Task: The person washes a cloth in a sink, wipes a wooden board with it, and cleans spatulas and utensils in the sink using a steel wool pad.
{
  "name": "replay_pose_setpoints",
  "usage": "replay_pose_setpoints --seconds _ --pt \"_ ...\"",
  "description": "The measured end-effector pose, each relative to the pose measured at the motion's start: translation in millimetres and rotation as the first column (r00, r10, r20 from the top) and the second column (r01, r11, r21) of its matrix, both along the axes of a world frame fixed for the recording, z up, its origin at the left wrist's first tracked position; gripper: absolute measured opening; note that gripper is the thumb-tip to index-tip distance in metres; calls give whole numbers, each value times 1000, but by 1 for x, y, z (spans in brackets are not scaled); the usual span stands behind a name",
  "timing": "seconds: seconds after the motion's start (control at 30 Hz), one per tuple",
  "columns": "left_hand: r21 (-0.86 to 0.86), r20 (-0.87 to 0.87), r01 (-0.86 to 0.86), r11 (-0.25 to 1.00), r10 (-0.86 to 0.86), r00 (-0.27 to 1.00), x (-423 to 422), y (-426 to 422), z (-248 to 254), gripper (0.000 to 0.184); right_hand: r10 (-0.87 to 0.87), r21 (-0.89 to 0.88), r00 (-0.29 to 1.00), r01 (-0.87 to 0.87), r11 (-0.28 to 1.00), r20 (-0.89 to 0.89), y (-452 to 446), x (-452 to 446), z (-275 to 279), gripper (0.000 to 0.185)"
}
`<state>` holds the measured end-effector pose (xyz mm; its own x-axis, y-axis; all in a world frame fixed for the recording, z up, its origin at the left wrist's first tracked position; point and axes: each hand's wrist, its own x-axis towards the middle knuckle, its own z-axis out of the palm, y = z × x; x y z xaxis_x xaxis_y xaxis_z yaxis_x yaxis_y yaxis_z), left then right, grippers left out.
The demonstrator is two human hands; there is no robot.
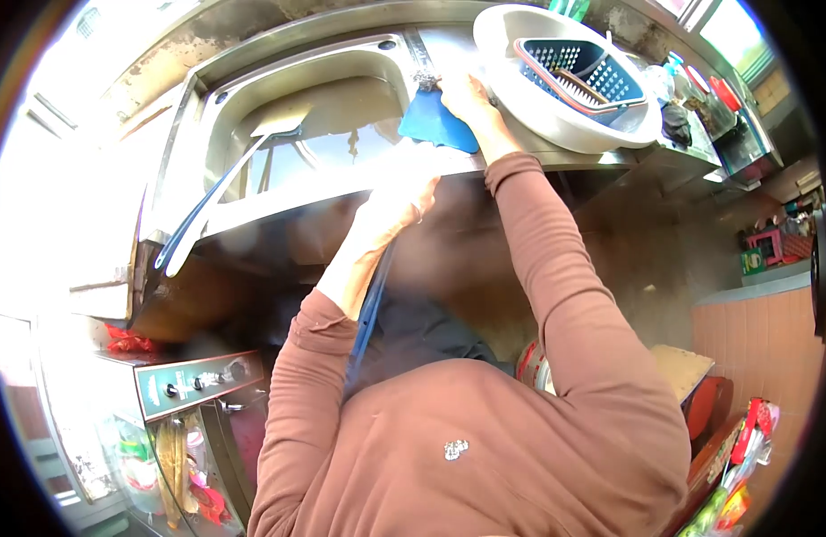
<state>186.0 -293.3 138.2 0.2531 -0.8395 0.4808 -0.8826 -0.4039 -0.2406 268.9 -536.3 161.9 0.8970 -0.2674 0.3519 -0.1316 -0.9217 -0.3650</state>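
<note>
two containers: the sink (323,64), with brownish water (337,100) and utensils (195,219), and right of it a white basin (565,136) with a blue basket (538,58) and brush (579,92). the left hand (400,210) curls closed around the blue tool (438,123); the right hand (468,97) bends its fingers at the broad flat head, above the sink's right edge, grip unclear.

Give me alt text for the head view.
A left hand grips a blue spatula by its handle at a metal sink, the right hand at its blade. Two utensils rest on the sink's edge; to the right, a white basin holds a blue basket.
</note>
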Motion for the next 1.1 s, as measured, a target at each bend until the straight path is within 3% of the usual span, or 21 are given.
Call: replay_pose_setpoints --seconds 0.03,0.07,0.2,0.27,0.3,0.33,0.37,0.4,0.43,0.47,0.5,0.53,0.6,0.67,0.7,0.83,0.87,0.9,1.0,1.07,1.1 --pt "-318 -621 87 944 -277 733 -3 4 5 7 -2 39 1000 3 999 -30 0 2 5 17" --pt "-556 -777 -68 829 -489 396 -6 8 9 6 -4 75 998 8 997 -56 0 3 10 18" --pt "-347 -564 -40 937 -174 808 12 14 39 16 97 -152 937 -47 987 337 19 -1 35 12" --pt "-220 -447 -170 961 55 893 12 16 52 28 162 -150 771 -88 985 616 38 -34 74 11" --pt "-175 -515 -230 957 110 850 7 19 70 31 163 -117 684 -114 987 711 51 -58 98 12" --pt "-322 -398 -158 934 18 917 11 24 63 34 154 -86 588 -141 986 794 62 -81 122 13" --pt "-360 -612 -230 904 -43 790 4 25 67 34 135 -55 506 -171 984 852 68 -98 138 13" --pt "-328 -827 -316 890 -109 552 -12 25 91 34 102 -15 475 -184 983 874 64 -105 144 13" --pt "-273 -947 -431 860 -162 277 -28 26 116 34 18 145 564 -243 959 826 65 -122 157 18" --pt "-339 -941 -415 844 -309 140 -28 25 110 34 -53 304 650 -280 910 758 65 -138 166 23" --pt "-404 -896 -408 819 -444 -4 -25 24 99 34 -77 315 599 -302 900 797 63 -140 167 23" --pt "-464 -815 -412 784 -560 -150 -24 22 89 34 27 150 556 -270 951 831 45 -131 151 14" --pt "-384 -759 -521 763 -582 -292 -31 14 72 37 32 196 603 -309 931 797 41 -130 140 15" --pt "-387 -768 -530 754 -582 -267 -34 4 47 40 89 178 729 -281 943 678 36 -124 118 10" --pt "-314 -842 -472 824 -472 -263 -26 -3 32 45 145 112 776 -266 957 614 33 -115 100 10" --pt "-183 -982 -359 915 -156 104 -40 -10 45 50 171 62 958 -190 980 229 27 -89 23 12" --pt "-390 -802 -269 881 -182 569 -33 -15 30 46 187 -189 906 -121 974 381 27 -88 1 14" --pt "-524 -423 -92 847 -165 891 -28 -19 17 43 181 -167 895 -122 978 407 27 -85 -1 13" --pt "-282 -538 -145 948 -31 843 -32 -20 -5 40 149 6 924 -161 987 353 23 -79 1 13" --pt "-132 -432 -240 962 162 887 -22 -30 -16 30 151 82 951 -179 980 270 23 -85 5 13" --pt "-85 -566 -257 963 166 808 -43 -26 23 23 178 123 953 -213 969 247 23 -89 7 13"
